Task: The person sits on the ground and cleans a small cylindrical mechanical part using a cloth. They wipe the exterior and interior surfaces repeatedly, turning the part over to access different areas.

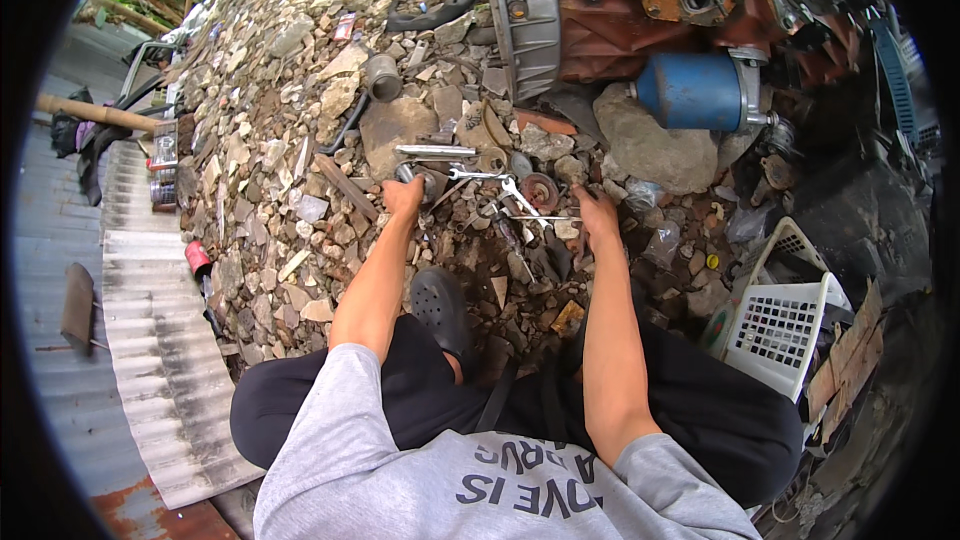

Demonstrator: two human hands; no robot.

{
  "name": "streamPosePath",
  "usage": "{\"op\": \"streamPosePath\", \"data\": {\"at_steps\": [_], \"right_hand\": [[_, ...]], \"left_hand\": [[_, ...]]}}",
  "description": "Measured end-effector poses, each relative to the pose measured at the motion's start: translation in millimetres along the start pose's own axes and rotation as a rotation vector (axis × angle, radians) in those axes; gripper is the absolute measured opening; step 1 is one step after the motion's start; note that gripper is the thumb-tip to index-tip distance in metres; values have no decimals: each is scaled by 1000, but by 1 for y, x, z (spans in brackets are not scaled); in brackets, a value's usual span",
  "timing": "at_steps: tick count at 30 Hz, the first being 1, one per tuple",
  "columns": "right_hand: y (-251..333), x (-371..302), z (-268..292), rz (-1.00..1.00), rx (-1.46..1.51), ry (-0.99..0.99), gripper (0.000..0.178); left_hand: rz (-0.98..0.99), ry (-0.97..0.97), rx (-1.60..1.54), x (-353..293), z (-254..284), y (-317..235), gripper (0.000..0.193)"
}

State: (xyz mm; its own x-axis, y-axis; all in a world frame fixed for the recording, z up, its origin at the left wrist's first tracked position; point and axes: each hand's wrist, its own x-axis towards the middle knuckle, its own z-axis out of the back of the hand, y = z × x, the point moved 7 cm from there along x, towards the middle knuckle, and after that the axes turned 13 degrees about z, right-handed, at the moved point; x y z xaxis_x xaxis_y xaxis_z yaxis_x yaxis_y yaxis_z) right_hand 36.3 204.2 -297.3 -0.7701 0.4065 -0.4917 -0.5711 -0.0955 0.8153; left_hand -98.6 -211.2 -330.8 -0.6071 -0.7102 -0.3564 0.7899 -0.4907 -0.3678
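Note:
My left hand [404,198] is closed around a short, shiny metal cylinder [418,178], low over the stony ground. On the right, my right hand [597,212] is closed, and a thin metal rod [545,218] sticks out of it to the left; its grip end is hidden by the fingers. Between the hands lie an open-ended wrench [476,174] and a second wrench [519,196], slanting. Beside them rests a rusty round metal part [540,192]. Just beyond my left hand are silvery metal bars [436,151] on a flat stone.
A large rust-red machine housing [620,10] with a blue canister [690,92] stands far right, by a big rock [655,145]. A white plastic basket [775,325] is near right. Corrugated sheeting [160,340] edges the rubble at left. A metal cup [383,78] lies farther out.

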Motion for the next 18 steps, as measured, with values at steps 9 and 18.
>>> {"op": "streamPosePath", "data": {"at_steps": [9,18], "right_hand": [[-16,13,2,95,28,-73,55],[-11,18,-7,139,-288,23,39]], "left_hand": [[15,64,-203,-7,-10,-13,86],[9,-128,-144,-57,17,-31,78]]}}
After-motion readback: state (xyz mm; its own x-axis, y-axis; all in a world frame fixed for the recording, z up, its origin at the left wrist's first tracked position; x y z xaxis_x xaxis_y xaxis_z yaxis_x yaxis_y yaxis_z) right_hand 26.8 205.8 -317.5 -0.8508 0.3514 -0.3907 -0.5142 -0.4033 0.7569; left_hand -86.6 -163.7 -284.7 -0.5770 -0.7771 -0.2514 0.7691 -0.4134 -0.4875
